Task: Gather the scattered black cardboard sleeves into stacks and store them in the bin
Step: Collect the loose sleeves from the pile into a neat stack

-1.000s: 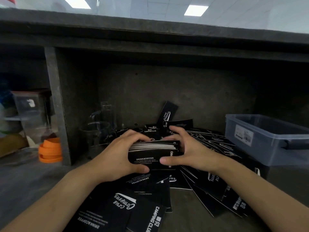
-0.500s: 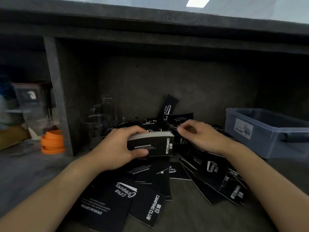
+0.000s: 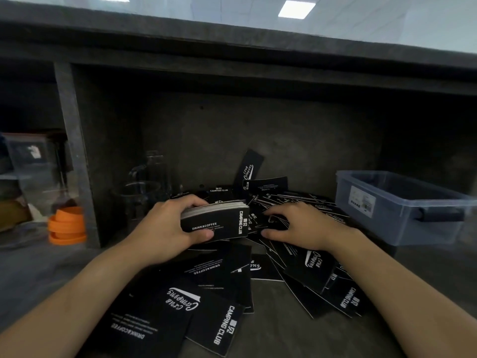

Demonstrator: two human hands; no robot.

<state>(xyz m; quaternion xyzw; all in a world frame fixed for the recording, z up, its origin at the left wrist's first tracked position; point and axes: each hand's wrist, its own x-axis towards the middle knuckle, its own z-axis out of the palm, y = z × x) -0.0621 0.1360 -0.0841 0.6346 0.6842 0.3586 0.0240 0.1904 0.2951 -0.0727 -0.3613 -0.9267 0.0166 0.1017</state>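
Observation:
My left hand (image 3: pixel 165 228) grips a thick stack of black cardboard sleeves (image 3: pixel 219 223), thumb under its front face and fingers over its top, held above the shelf. My right hand (image 3: pixel 296 228) rests palm down on the loose sleeves (image 3: pixel 304 267) just right of the stack, fingers spread over them. More scattered black sleeves (image 3: pixel 180 319) with white print lie flat in front of me, and one sleeve (image 3: pixel 249 171) leans on the back wall. The grey-blue plastic bin (image 3: pixel 402 202) stands at the right.
I am looking into a dark shelf recess under a thick counter edge (image 3: pixel 232 45). Clear glass jugs (image 3: pixel 144 195) stand at the back left of the recess. An upright divider (image 3: pixel 74 156) separates them from orange rings (image 3: pixel 68 226) and a clear box (image 3: pixel 31 161).
My right hand let go of the stack, reached back over the pile, and now lies flat on loose sleeves beside it. My left hand alone keeps the stack.

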